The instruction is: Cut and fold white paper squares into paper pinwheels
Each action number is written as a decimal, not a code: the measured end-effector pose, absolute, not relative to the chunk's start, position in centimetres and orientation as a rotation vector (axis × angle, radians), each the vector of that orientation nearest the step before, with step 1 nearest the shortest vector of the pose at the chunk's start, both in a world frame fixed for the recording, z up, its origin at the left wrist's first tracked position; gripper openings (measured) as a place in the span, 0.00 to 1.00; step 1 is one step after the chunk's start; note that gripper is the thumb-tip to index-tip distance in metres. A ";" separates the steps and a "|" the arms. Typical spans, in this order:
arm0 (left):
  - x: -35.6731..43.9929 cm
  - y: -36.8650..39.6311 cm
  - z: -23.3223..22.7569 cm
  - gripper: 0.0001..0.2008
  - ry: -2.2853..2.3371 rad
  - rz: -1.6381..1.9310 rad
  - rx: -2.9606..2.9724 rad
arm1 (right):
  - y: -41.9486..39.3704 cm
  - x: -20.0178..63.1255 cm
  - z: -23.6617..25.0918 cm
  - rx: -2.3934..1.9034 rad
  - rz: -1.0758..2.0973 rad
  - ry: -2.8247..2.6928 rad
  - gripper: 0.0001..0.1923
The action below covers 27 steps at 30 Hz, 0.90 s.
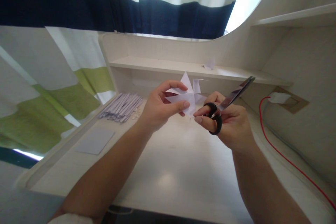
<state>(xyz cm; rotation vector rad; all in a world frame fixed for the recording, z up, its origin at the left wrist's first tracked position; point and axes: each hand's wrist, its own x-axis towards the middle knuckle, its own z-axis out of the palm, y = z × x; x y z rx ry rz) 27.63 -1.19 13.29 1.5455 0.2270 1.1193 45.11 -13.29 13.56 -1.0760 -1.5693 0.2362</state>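
Observation:
A folded white paper piece (191,98) with several pointed flaps is pinched between the thumb and fingers of my left hand (165,101), above the desk. One strip of it bends over at the upper right. My right hand (228,119) has black-handled scissors (235,93) looped on its fingers, the blades closed and pointing up to the right, away from the paper. The tips of my right thumb and index finger come together at the paper's lower edge. Whether they grip the paper, I cannot tell.
On the desk (168,168), a pile of thin paper strips (122,106) lies at the left, above a square paper stack (96,140). Another folded paper piece (209,64) stands on the shelf (162,65). A red cable (278,150) runs from a white plug (279,98) at the right.

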 end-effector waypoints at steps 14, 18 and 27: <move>28.2 0.3 12.4 0.20 0.396 1.395 1.581 | -13.8 46.7 12.0 -1.578 0.295 -1.402 0.18; 28.7 1.0 11.9 0.18 0.343 1.388 1.550 | -14.5 47.8 7.5 -2.383 0.639 -1.599 0.23; 30.1 -0.9 11.5 0.17 0.264 1.276 1.572 | -14.1 47.5 2.5 -2.559 0.805 -1.684 0.20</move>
